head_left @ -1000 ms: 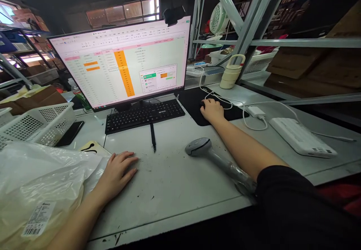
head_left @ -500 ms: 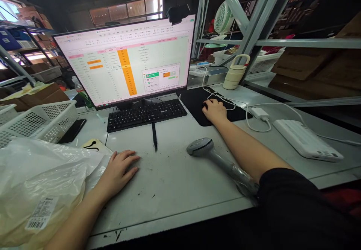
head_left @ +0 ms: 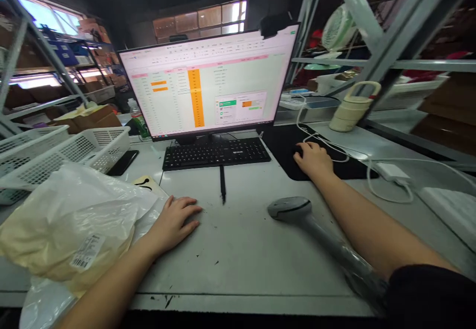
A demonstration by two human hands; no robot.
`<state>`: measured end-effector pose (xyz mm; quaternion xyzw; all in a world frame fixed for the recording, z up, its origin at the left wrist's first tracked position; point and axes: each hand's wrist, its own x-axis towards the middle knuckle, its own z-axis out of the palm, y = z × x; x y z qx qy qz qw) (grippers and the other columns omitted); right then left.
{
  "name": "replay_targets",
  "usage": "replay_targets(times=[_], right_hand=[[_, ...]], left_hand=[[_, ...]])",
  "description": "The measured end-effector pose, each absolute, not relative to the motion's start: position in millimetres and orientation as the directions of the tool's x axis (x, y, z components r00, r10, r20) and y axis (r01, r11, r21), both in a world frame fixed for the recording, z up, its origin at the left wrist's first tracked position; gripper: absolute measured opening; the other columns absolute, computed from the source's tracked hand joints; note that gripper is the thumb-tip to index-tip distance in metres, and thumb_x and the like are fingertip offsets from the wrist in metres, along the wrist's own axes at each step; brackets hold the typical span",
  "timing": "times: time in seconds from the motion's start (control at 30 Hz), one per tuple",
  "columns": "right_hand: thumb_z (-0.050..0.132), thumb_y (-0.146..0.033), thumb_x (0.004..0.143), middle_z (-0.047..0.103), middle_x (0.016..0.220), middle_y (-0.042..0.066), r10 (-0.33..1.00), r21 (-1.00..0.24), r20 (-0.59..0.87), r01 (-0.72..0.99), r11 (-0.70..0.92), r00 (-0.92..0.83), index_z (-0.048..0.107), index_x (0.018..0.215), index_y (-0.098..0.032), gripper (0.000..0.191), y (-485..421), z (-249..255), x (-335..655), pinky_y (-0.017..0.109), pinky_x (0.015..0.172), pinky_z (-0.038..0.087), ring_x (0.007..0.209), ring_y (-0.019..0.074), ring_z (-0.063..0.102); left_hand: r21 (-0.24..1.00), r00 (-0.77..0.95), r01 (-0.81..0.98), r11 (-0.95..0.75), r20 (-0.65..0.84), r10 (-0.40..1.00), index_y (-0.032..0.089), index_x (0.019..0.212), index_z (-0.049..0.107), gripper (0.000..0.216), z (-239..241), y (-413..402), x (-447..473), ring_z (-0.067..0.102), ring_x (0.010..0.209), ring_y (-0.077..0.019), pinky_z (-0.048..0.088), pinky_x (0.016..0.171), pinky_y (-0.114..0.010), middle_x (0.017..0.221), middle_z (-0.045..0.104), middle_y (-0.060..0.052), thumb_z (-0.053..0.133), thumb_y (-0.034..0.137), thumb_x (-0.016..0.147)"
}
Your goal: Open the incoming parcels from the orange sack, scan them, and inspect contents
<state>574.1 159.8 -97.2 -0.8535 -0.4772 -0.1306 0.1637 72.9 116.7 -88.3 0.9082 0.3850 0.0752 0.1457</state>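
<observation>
My right hand (head_left: 315,159) rests over a dark computer mouse (head_left: 298,149) on the black mouse pad (head_left: 278,145), its fingers curved round it. On the grey desktop, my left hand (head_left: 176,222) lies with its fingers apart and holds nothing. Beside that hand is a white plastic bag (head_left: 100,210) with a barcode label. Between my arms a grey barcode scanner (head_left: 292,208) lies on the desk, its handle reaching toward my right sleeve. A black pen (head_left: 222,185) lies below the keyboard (head_left: 217,154). Behind it stands a monitor (head_left: 238,81) showing a spreadsheet and a chat window.
White perforated baskets (head_left: 107,145) and a black phone (head_left: 124,163) are at the left. At the right are a cream tumbler (head_left: 351,108), a white charger (head_left: 393,173) with cables, and a white power bank (head_left: 449,212). A green fan (head_left: 336,29) stands behind the metal rack.
The view has turned to the left, so everything sits farther right in the picture. My hands keep their places on the desk and at the mouse.
</observation>
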Motion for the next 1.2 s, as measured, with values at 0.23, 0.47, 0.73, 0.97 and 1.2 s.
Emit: replay_targets(times=[0.23,0.47,0.73,0.97,1.2], right_hand=[[0.038,-0.04,0.101,0.054,0.15,0.024,0.813,-0.14,0.352,0.885,-0.444,0.463,0.066,0.137,-0.014,0.052,164,-95,578,0.05,0.095,0.051,0.122,0.0411,0.059],[0.031,-0.048,0.1,0.052,0.152,0.022,0.828,-0.15,0.349,0.898,-0.413,0.439,0.067,0.134,-0.019,0.057,171,-104,590,0.053,0.101,0.051,0.129,0.0426,0.057],[0.043,-0.047,0.095,0.056,0.146,0.025,0.822,-0.213,0.383,0.907,-0.364,0.421,0.07,0.127,-0.025,0.048,175,-110,598,0.059,0.097,0.051,0.125,0.0444,0.059],[0.041,-0.045,0.096,0.056,0.147,0.024,0.814,-0.198,0.389,0.902,-0.384,0.432,0.07,0.128,-0.025,0.048,174,-110,596,0.057,0.098,0.051,0.125,0.0433,0.06],[0.03,-0.048,0.099,0.054,0.15,0.021,0.827,-0.134,0.362,0.902,-0.411,0.43,0.068,0.132,-0.022,0.056,171,-105,589,0.053,0.101,0.051,0.127,0.0418,0.059]], left_hand=[[0.367,0.687,0.664,-0.651,0.046,0.726,0.029,0.135,0.065,0.035,-83,114,75,0.053,0.14,-0.0291,0.02,0.127,-0.07,0.149,0.059,-0.01,0.061,0.031,0.1],[0.389,0.687,0.653,-0.649,0.055,0.724,0.03,0.133,0.066,0.035,-86,114,75,0.051,0.143,-0.0295,0.021,0.125,-0.072,0.148,0.06,-0.01,0.065,0.033,0.099],[0.398,0.682,0.655,-0.642,0.056,0.73,0.03,0.131,0.068,0.033,-84,114,75,0.052,0.142,-0.0303,0.021,0.126,-0.071,0.146,0.062,-0.009,0.066,0.033,0.097],[0.392,0.683,0.653,-0.648,0.066,0.727,0.03,0.131,0.067,0.034,-86,115,75,0.053,0.142,-0.0301,0.021,0.126,-0.072,0.146,0.061,-0.008,0.067,0.033,0.097],[0.393,0.686,0.651,-0.65,0.062,0.725,0.03,0.131,0.067,0.033,-86,115,75,0.053,0.141,-0.0293,0.021,0.126,-0.071,0.147,0.061,-0.009,0.066,0.034,0.098]])
